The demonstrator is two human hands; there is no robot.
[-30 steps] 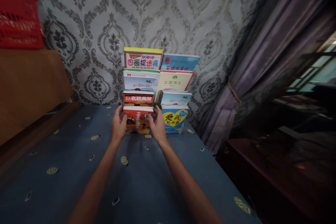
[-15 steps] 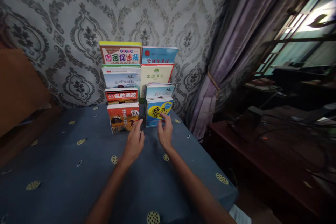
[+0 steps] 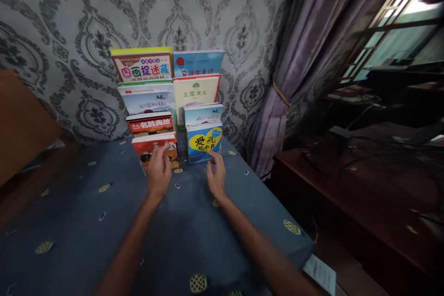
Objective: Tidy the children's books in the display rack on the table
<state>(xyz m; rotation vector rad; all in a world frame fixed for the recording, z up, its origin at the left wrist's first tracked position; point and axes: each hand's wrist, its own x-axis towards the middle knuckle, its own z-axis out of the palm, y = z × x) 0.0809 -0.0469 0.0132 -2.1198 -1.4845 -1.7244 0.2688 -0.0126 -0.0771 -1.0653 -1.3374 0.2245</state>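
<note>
At the foot of the tiered book stand, the left hand (image 3: 158, 169) lies against the front of the orange book (image 3: 156, 148) on the lowest left step, fingers together and flat on its cover, touching it without gripping. The right hand (image 3: 216, 176) sits just below the blue book with the yellow heart (image 3: 204, 142) on the lowest right step, fingers loosely apart, their tips at or just beside its bottom edge; whether they touch it cannot be told.

Above these two, every step shows a book, upright and face out: a red-banded book (image 3: 150, 124) and a pale blue book (image 3: 203, 113), then a white and green book (image 3: 147, 98) beside a cream book (image 3: 196, 91), and at the top a yellow-edged book (image 3: 143, 64) next to a bright blue book (image 3: 198, 63). Judged from this, the stacking is nearly finished, with only the bottom row left to be squared up.

All of it stands on the blue patterned cloth (image 3: 86, 222), against the grey wallpaper (image 3: 69, 23), with a purple curtain (image 3: 298, 55) to the right.
</note>
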